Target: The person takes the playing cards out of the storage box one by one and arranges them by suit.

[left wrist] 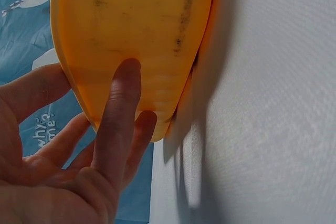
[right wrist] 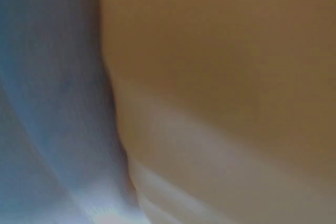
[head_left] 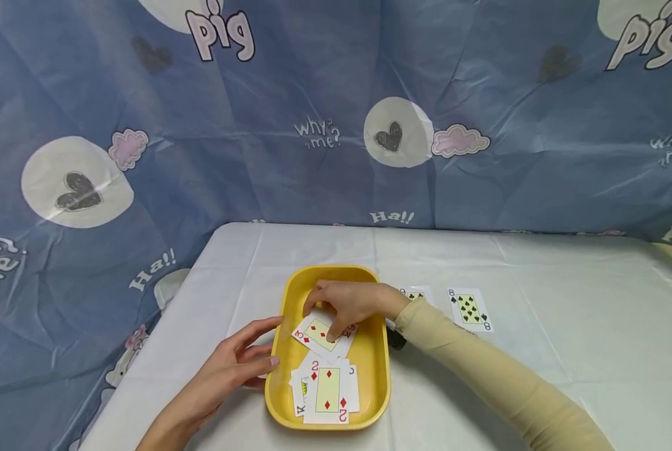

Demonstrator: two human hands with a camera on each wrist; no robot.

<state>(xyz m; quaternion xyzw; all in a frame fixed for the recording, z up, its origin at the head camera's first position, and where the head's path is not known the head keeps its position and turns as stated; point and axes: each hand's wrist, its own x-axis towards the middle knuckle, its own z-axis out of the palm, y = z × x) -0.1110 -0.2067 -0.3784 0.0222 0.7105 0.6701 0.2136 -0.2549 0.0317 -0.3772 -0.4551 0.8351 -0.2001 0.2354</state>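
A yellow tray point(head_left: 384, 376) stands on the white table, with several playing cards inside. In its near half a two of diamonds point(head_left: 328, 394) lies face up, overlapping other cards, one of them a king point(head_left: 299, 401). My right hand point(head_left: 351, 302) reaches into the far half and grips a three of diamonds point(head_left: 315, 332), thumb on its face and fingers at its far edge. Another card shows partly behind it. Against the tray's left side, my left hand point(head_left: 237, 357) rests its extended fingers; the left wrist view shows these fingers point(left wrist: 122, 95) touching the outer wall.
Right of the tray lie an eight of spades point(head_left: 470, 310) and a clubs card point(head_left: 417, 292), partly covered by my right arm. A dark object point(head_left: 396, 339) sits under the right wrist. Behind the table hangs a blue printed cloth point(head_left: 313, 181). A blurred sleeve point(right wrist: 220, 103) fills most of the right wrist view.
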